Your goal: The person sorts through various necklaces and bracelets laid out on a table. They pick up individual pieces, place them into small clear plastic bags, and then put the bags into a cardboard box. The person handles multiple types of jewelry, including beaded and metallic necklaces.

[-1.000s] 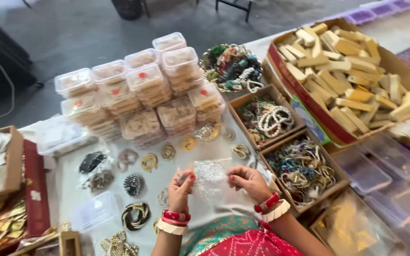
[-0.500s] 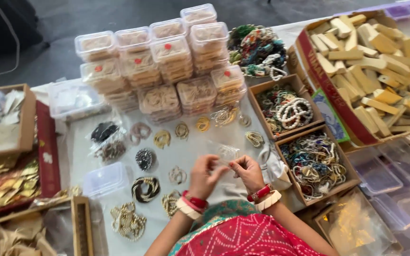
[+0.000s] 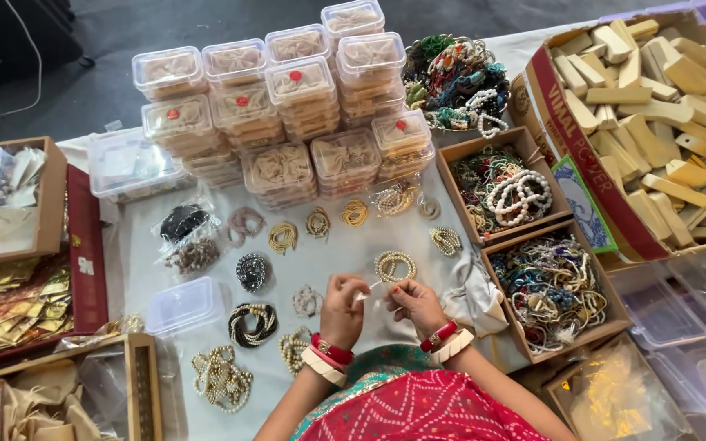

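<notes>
Head view: left hand (image 3: 343, 309) and right hand (image 3: 415, 304) drawn close together over the near middle of the white cloth (image 3: 328, 257), fingertips pinched on a small clear plastic pouch (image 3: 373, 287) stretched between them; both grips nearly closed, thumb against fingers, pouch contents too small to tell. Red and white bangles (image 3: 328, 358) on both wrists. Just beyond the pouch, a pearl bangle set (image 3: 395, 265) flat on the cloth; more bangle sets scattered left, among them a dark beaded set (image 3: 253, 272) and a black-and-gold set (image 3: 253, 322). Stacked clear lidded boxes (image 3: 288, 114) along the cloth's far edge. Toward the right edge, two cardboard trays of beaded necklaces (image 3: 551, 287), one behind the other; further right, a large carton of pale wooden blocks (image 3: 655, 106). Near the left edge, a loose clear box (image 3: 183, 305) and a red folder with gold foil (image 3: 83, 245)
</notes>
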